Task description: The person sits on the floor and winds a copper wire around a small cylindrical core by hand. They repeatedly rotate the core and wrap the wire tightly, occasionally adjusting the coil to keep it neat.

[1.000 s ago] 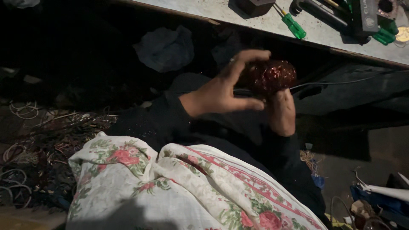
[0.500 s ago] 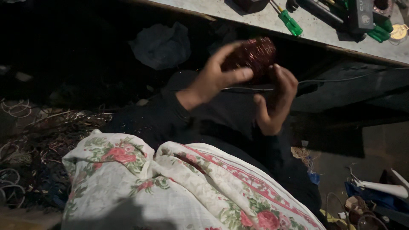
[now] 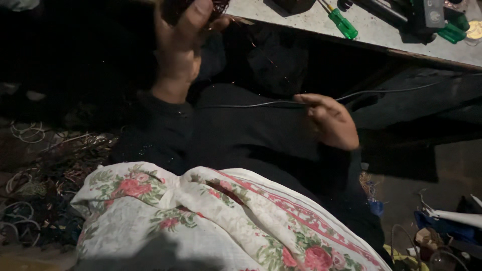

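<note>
At the top of the frame, the left hand (image 3: 183, 47) closes its fingers around a reddish-brown coil of wire (image 3: 218, 6) that is cut off by the upper edge. The right hand (image 3: 329, 120), at centre right, pinches a thin wire (image 3: 251, 104) stretched level across the dark lap. A floral cloth (image 3: 201, 221) fills the lower frame, and green-handled screwdrivers (image 3: 344, 24) lie on the bench (image 3: 381, 35) at upper right.

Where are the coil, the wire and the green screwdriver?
coil (image 3: 218, 5), head view, lower edge of the reddish winding at the top border.
wire (image 3: 251, 104), head view, mid-span left of the right hand (image 3: 329, 120).
green screwdriver (image 3: 343, 23), head view, middle of the green handle.
</note>
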